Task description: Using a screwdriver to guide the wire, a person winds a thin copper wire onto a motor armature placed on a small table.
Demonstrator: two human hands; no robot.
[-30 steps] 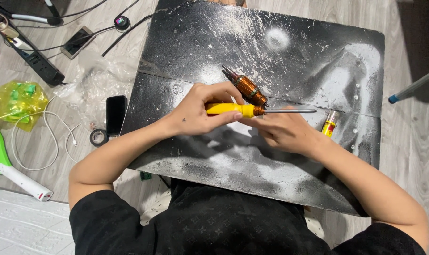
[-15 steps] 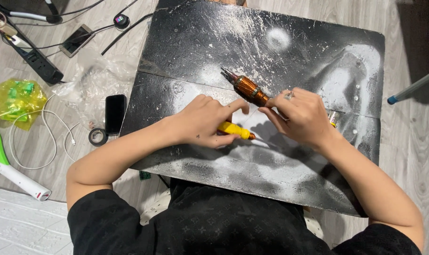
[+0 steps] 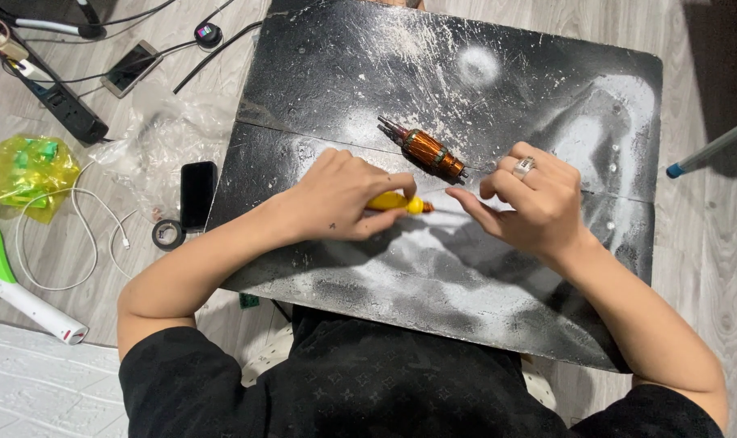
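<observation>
Screwdriver with a yellow plastic handle [image 3: 397, 202] lies low over the middle of the black, white-speckled board [image 3: 547, 97], its handle wrapped in the left hand [image 3: 344, 195], whose fingers curl over it and whose thumb presses from below. Only the handle's end and a short red-brown collar show past the fingers; the metal shaft runs right towards the right hand [image 3: 531, 199] and is hard to make out against the pale patch. That right hand is half curled, fingers bent, index and thumb stretched towards the tool's front end; whether they pinch the shaft cannot be told. A silver ring [image 3: 523, 167] sits on one of its fingers.

Just beyond both hands rests a copper-wound motor armature with a dark steel shaft [image 3: 427, 148], lying slantwise on the board, near the right fingertips but apart from the screwdriver.

Off the board's left edge, on the grey wooden floor, lie a black phone [image 3: 197, 193], a small roll of black tape [image 3: 168, 234], a white cable [image 3: 60, 235], a crumpled yellow plastic bag [image 3: 24, 170] and a black power strip [image 3: 60, 105].
</observation>
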